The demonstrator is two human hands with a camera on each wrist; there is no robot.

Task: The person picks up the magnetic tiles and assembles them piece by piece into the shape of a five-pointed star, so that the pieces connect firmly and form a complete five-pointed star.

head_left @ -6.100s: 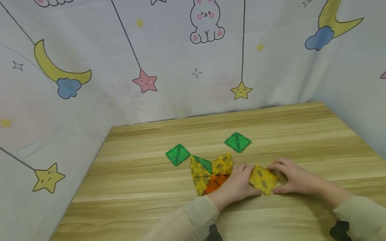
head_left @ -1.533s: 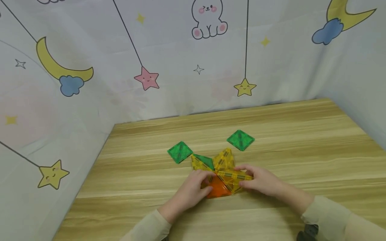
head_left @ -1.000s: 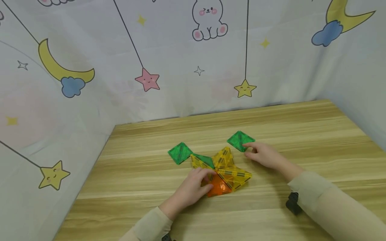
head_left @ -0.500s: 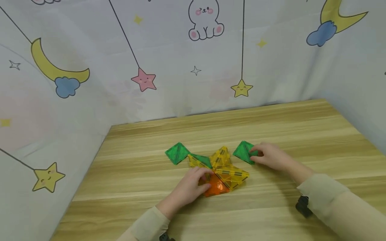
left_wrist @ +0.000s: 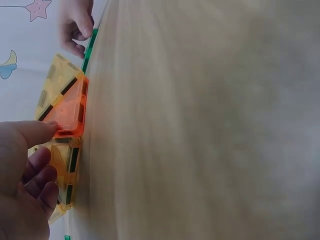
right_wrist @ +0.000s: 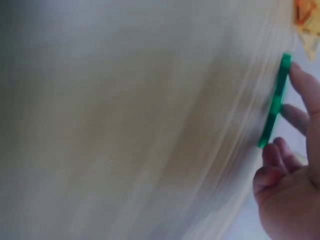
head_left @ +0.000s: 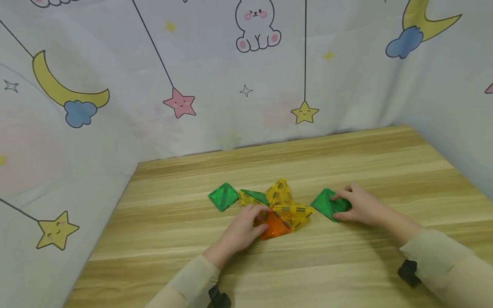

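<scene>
A flat cluster of magnetic tiles lies mid-table: an orange tile (head_left: 275, 227), yellow tiles (head_left: 294, 214) and a green triangle (head_left: 255, 197). My left hand (head_left: 257, 217) rests on the cluster's left part, the thumb touching the orange tile (left_wrist: 70, 107) and the fingers on a yellow tile (left_wrist: 62, 165). To the right, my right hand (head_left: 340, 207) holds a green square tile (head_left: 325, 204) by its edges, flat on the table (head_left: 269, 273). In the right wrist view the green tile (right_wrist: 274, 107) shows edge-on between my fingers (right_wrist: 302, 82). A second green square (head_left: 222, 197) lies loose at the cluster's left.
A white curtain (head_left: 215, 98) printed with moons, stars and a rabbit closes in the table at the back and on both sides. Bare wood lies in front of the tiles and behind them.
My right hand left the yellow tile at the cluster, reached to the far green square, took it and drew it nearer and to the right. The left hand stayed on the cluster.
</scene>
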